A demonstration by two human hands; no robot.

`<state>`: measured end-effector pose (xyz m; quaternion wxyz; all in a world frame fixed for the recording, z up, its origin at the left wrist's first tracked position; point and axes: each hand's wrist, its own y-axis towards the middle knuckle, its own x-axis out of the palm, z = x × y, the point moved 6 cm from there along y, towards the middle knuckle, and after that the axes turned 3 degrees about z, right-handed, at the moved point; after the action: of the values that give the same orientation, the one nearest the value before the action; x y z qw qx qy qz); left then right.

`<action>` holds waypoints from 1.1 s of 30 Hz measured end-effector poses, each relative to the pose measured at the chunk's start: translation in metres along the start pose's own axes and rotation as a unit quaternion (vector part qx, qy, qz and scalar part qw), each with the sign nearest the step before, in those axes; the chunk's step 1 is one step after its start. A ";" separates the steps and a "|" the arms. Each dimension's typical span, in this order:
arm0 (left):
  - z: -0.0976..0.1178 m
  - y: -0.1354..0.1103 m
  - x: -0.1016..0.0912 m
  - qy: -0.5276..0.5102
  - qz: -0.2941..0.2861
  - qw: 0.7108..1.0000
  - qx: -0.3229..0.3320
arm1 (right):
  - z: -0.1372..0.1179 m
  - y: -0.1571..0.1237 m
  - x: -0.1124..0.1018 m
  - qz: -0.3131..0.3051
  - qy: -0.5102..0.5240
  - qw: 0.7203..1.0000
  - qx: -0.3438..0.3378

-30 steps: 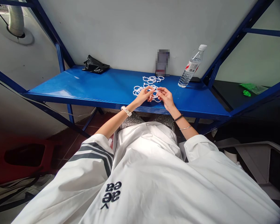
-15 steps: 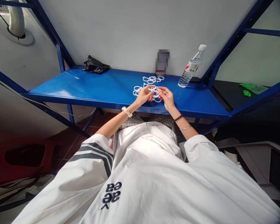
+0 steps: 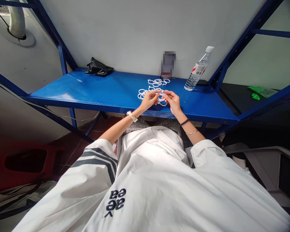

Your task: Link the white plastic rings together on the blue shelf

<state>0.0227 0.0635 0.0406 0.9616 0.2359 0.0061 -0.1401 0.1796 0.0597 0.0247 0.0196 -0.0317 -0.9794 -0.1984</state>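
Between my fingertips is a white ring, held near the front edge of the blue table. My left hand pinches it from the left side. From the right, my right hand has its thumb and fingers closed on the same ring. More white rings lie just beyond and left of my left hand, partly covered by it. Farther back is another cluster of white rings, some with small round eyelets. Fine detail where the fingers meet is too small to make out.
A water bottle stands tilted-looking at the back right, with a dark flat object behind it. A blurred-out upright item leans on the wall. A black plastic bag lies at the back left. Blue frame posts flank the table.
My left hand has shifted very slightly to the right, closer to my right hand. The ring between the fingers has turned a little. The other rings have not moved.
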 end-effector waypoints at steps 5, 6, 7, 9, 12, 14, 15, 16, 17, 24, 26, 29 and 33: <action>0.001 -0.001 -0.001 0.002 0.007 1.000 -0.002 | 0.002 0.001 0.000 0.001 0.001 1.000 0.001; 0.001 -0.001 -0.001 0.004 0.008 1.000 -0.002 | 0.002 0.001 0.000 0.000 0.003 1.000 0.001; 0.002 -0.002 -0.001 0.006 0.009 1.000 -0.001 | 0.001 0.001 0.000 -0.001 0.005 1.000 0.001; 0.003 -0.002 0.000 0.010 0.010 1.000 0.002 | 0.000 0.000 0.001 -0.001 0.004 1.000 0.004; 0.004 -0.003 0.000 0.006 0.014 1.000 0.003 | 0.000 -0.001 0.001 0.001 -0.003 1.000 0.010; 0.003 -0.003 0.000 -0.001 0.013 1.000 -0.003 | 0.000 0.000 0.001 0.000 -0.006 1.000 0.010; 0.003 -0.003 0.000 -0.004 0.010 1.000 -0.006 | 0.001 0.000 0.000 -0.002 -0.006 1.000 0.009; 0.003 -0.003 0.000 -0.007 0.008 1.000 -0.008 | 0.001 0.000 0.000 -0.004 -0.007 1.000 0.008; 0.003 -0.003 0.000 -0.008 0.006 1.000 -0.009 | 0.002 0.000 0.000 -0.007 -0.008 1.000 0.006; 0.005 -0.004 -0.001 0.003 0.004 1.000 -0.001 | 0.002 0.000 -0.001 -0.006 -0.007 1.000 0.006; 0.005 -0.004 -0.001 -0.005 0.001 1.000 0.001 | 0.001 0.000 -0.001 -0.003 -0.006 1.000 0.004; 0.004 -0.003 -0.001 -0.012 -0.001 1.000 0.003 | 0.001 0.000 -0.001 0.001 -0.012 1.000 0.001; 0.001 -0.002 -0.002 -0.014 0.007 1.000 -0.004 | 0.001 0.000 -0.001 0.001 -0.014 1.000 -0.001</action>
<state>0.0199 0.0614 0.0409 0.9634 0.2306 -0.0088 -0.1366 0.1803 0.0599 0.0241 0.0064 -0.0356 -0.9794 -0.1985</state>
